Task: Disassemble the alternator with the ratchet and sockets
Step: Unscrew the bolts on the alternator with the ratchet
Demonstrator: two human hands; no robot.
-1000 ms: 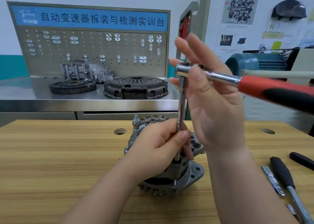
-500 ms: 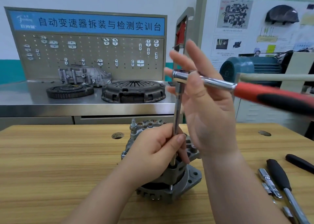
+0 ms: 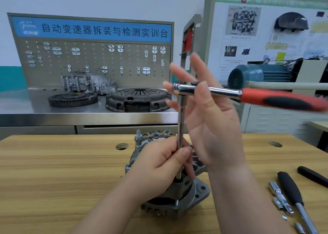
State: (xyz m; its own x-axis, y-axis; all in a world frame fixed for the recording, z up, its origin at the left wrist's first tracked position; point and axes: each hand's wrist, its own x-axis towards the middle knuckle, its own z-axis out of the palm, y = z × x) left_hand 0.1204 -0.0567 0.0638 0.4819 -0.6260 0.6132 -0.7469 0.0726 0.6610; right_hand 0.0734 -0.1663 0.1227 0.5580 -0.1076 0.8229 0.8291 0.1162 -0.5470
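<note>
The grey alternator [image 3: 193,196] stands on the wooden table [image 3: 53,171], with its stud and rear terminals at the top. A chrome extension bar [image 3: 181,120] rises straight up from it to the ratchet [image 3: 223,91], whose red and black handle points right. My left hand [image 3: 159,168] grips the lower part of the bar, thumb against it, just above the alternator. My right hand [image 3: 213,127] holds the ratchet near its head, thumb across the shaft and fingers stretched out behind it. The socket end of the bar is hidden by my left hand.
At the right lie a black-handled tool [image 3: 291,189], loose chrome sockets [image 3: 280,198] and another black handle [image 3: 312,177]. A hole [image 3: 121,146] is in the table behind the alternator. The steel bench behind carries a clutch cover [image 3: 138,98] and a flywheel [image 3: 72,99].
The whole scene has slid slightly down and left in view. Both hands keep the same hold on the bar and the ratchet.
</note>
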